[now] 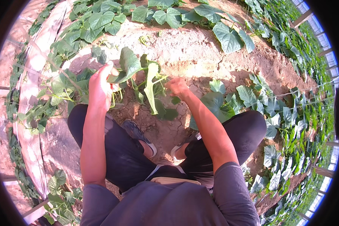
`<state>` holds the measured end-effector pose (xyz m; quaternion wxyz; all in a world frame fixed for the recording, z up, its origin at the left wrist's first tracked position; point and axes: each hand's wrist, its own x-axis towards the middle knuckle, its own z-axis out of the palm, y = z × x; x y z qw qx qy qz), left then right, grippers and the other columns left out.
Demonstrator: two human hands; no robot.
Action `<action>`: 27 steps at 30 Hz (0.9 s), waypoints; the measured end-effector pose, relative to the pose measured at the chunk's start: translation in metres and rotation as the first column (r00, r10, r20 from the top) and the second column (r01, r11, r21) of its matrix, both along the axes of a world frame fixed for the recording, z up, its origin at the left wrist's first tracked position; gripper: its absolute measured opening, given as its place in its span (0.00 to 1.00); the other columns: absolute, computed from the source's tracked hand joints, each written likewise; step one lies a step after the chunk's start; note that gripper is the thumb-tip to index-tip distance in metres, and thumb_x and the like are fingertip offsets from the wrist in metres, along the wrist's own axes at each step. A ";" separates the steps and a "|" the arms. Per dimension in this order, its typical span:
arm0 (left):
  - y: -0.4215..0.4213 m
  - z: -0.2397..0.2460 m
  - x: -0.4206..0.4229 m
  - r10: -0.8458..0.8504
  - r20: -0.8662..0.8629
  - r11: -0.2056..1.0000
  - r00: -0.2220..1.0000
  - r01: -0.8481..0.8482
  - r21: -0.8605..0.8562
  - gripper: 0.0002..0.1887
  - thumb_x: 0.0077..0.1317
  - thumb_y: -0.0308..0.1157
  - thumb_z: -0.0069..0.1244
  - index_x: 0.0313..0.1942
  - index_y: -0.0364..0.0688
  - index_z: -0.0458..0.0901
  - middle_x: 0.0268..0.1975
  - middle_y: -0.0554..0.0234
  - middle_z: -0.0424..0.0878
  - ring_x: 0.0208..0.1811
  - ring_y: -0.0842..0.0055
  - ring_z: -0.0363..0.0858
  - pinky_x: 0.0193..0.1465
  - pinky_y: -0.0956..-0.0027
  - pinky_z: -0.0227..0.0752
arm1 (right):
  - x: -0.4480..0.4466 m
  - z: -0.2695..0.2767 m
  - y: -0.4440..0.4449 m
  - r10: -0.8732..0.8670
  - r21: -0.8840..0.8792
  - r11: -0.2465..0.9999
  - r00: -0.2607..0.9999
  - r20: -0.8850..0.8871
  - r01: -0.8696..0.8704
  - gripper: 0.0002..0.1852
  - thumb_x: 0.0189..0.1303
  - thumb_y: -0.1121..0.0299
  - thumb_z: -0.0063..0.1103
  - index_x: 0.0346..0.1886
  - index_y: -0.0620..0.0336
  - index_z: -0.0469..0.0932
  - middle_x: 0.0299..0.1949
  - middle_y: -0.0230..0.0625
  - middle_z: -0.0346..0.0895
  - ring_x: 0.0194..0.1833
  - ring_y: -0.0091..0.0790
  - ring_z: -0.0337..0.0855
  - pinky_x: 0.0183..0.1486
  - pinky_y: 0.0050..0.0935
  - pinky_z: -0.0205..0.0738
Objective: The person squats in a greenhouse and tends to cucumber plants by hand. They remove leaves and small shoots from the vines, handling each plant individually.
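Note:
A leafy cucumber vine [142,68] stretches between my two hands above cracked soil. My left hand [103,82] is closed around part of it, with thin stems and tendrils hanging below the fingers. Beside those fingers a broad green leaf [129,65] stands up. A paler, folded leaf [151,89] hangs near the middle. My right hand [177,87] is at the vine's right side, fingers bent near the tip of a thin stalk [160,79]; whether they grip it cannot be told.
More cucumber plants grow ahead [166,17], at left [49,104] and at right [245,97]. Strings cross the rows. My shoes [138,135] rest on dry soil [163,141] between my bent knees. A pale sheet-like strip [31,113] runs along the left.

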<state>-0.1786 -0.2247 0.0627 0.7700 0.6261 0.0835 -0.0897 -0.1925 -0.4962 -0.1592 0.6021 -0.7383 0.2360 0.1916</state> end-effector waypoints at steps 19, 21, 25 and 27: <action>0.004 0.000 -0.003 -0.061 -0.003 0.998 0.998 0.061 -0.033 0.14 0.80 0.43 0.57 0.35 0.46 0.82 0.34 0.75 0.77 0.27 0.87 0.69 0.29 0.77 0.60 | -0.020 -0.004 -0.001 0.483 -0.629 0.726 0.858 0.176 -0.279 0.16 0.62 0.56 0.63 0.42 0.57 0.88 0.49 0.47 0.85 0.52 0.53 0.87 0.57 0.53 0.82; 0.005 -0.002 -0.005 -0.059 0.012 0.998 0.998 0.059 -0.026 0.14 0.80 0.43 0.57 0.34 0.46 0.83 0.33 0.75 0.78 0.27 0.88 0.70 0.28 0.77 0.61 | -0.024 0.003 -0.003 0.656 -0.808 0.513 0.739 0.152 -0.289 0.16 0.62 0.56 0.64 0.43 0.58 0.87 0.52 0.47 0.85 0.53 0.54 0.87 0.57 0.53 0.82; 0.008 -0.001 -0.006 -0.021 0.025 1.000 0.999 0.022 -0.008 0.15 0.80 0.42 0.58 0.34 0.46 0.83 0.33 0.74 0.79 0.28 0.88 0.72 0.27 0.77 0.63 | -0.020 -0.010 -0.012 0.598 -0.877 0.438 0.792 0.123 -0.195 0.16 0.66 0.58 0.62 0.47 0.58 0.88 0.56 0.49 0.82 0.54 0.56 0.87 0.58 0.52 0.84; 0.010 0.002 -0.006 -0.008 0.036 1.000 0.999 0.007 0.005 0.14 0.80 0.41 0.57 0.34 0.44 0.83 0.33 0.73 0.79 0.28 0.87 0.73 0.27 0.77 0.64 | -0.015 -0.028 -0.012 0.234 -0.755 0.656 0.953 0.193 -0.008 0.16 0.67 0.58 0.60 0.48 0.58 0.87 0.51 0.52 0.83 0.53 0.56 0.88 0.58 0.52 0.83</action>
